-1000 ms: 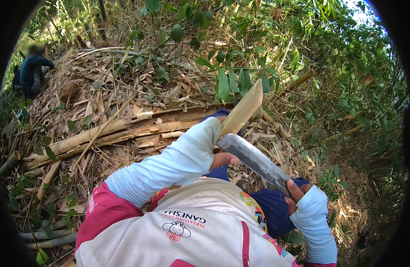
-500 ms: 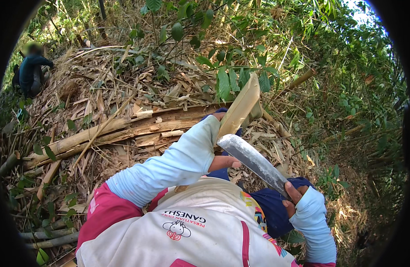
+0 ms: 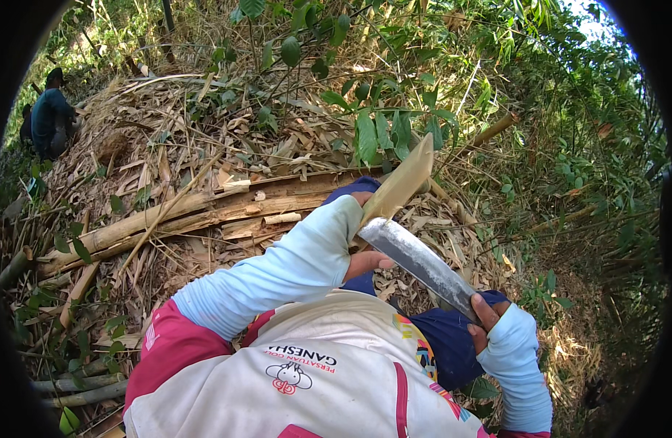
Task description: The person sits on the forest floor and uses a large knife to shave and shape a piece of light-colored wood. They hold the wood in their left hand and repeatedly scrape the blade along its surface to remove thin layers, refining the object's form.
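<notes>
A pale split piece of bamboo rises up and to the right from my left hand, which is closed around its lower part. The light blue sleeve covers much of that hand, while the thumb shows below the blade. My right hand grips a machete, its handle mostly hidden by my fingers. The wide grey blade slants up to the left, and its tip end meets the bamboo's lower edge just above my left thumb.
A long split bamboo stem lies across the dry leaf litter beyond my left arm. Leafy twigs hang above the held piece. A cut stalk sticks out at right. Another person crouches at far left.
The held bamboo has tipped slightly right and turned, showing its face differently. The machete has shifted a little down and to the right with my right hand. The far person's arm has lowered.
</notes>
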The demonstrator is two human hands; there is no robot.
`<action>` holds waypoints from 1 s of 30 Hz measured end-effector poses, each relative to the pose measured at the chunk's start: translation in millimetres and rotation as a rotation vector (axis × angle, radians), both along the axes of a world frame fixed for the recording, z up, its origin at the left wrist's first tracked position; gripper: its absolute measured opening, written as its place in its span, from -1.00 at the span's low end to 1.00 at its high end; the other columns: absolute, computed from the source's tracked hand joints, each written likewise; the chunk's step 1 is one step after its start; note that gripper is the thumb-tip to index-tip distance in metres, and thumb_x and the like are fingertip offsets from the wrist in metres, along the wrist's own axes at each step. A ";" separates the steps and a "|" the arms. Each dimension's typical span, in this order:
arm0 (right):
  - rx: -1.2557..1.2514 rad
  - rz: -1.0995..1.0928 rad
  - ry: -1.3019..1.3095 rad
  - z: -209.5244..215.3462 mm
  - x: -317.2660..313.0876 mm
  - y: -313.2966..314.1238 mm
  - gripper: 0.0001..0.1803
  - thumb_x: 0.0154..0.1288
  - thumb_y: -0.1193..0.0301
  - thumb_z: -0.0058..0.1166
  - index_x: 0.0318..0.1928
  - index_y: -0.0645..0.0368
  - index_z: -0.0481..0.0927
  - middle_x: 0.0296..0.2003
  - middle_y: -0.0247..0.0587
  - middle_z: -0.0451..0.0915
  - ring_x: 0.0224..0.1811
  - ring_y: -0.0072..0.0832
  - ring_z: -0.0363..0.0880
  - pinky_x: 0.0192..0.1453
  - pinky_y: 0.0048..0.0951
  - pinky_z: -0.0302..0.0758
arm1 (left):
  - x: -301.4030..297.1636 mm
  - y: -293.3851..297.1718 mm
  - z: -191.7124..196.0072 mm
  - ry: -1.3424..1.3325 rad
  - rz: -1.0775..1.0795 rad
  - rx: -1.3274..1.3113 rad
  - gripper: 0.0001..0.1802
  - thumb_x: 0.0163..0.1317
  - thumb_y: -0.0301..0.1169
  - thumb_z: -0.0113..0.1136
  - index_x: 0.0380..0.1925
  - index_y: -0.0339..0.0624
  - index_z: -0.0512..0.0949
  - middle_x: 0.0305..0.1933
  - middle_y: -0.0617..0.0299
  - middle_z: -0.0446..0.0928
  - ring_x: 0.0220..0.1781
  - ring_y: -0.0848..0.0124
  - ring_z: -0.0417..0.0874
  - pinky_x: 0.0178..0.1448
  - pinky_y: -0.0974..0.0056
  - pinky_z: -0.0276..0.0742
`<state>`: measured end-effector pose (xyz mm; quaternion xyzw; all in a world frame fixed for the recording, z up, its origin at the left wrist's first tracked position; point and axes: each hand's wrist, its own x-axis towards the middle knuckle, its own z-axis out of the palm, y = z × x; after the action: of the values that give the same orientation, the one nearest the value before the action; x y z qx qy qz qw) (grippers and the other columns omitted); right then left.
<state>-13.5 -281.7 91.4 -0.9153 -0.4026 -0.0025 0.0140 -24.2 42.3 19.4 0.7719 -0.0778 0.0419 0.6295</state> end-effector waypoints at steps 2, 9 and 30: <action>-0.003 -0.011 -0.031 -1.1 1.4 2.0 -0.25 -0.09 0.45 0.34 0.23 -0.08 0.45 -0.60 -0.20 0.42 -0.63 -0.27 0.41 -0.57 -0.24 0.32 | 3.1 -2.3 -16.6 -0.059 0.022 -0.050 -0.35 0.02 -0.28 0.48 0.06 -0.29 0.39 -0.18 0.10 0.56 -0.13 0.33 0.56 0.02 0.28 0.45; -0.042 -0.033 -0.140 1.9 3.7 6.7 -0.26 -0.03 0.37 0.33 0.26 -0.16 0.42 -0.64 -0.25 0.36 -0.66 -0.32 0.34 -0.61 -0.26 0.25 | 3.2 -13.4 -16.4 0.027 0.159 -0.089 -0.36 0.07 -0.27 0.45 0.09 -0.29 0.37 -0.13 0.10 0.54 -0.09 0.35 0.55 0.06 0.29 0.44; -0.040 0.004 -0.009 7.3 7.8 4.8 -0.36 -0.02 0.36 0.32 0.18 -0.13 0.51 -0.65 -0.26 0.37 -0.68 -0.32 0.34 -0.64 -0.26 0.25 | 2.2 -0.4 -1.7 -0.095 -0.030 0.033 -0.23 0.06 -0.34 0.44 0.20 -0.33 0.23 -0.02 -0.04 0.49 0.02 0.24 0.51 0.15 0.25 0.39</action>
<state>-5.7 -276.9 98.7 -0.9145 -0.4045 0.0015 -0.0059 -22.0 41.9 17.7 0.7780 -0.1199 0.0680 0.6130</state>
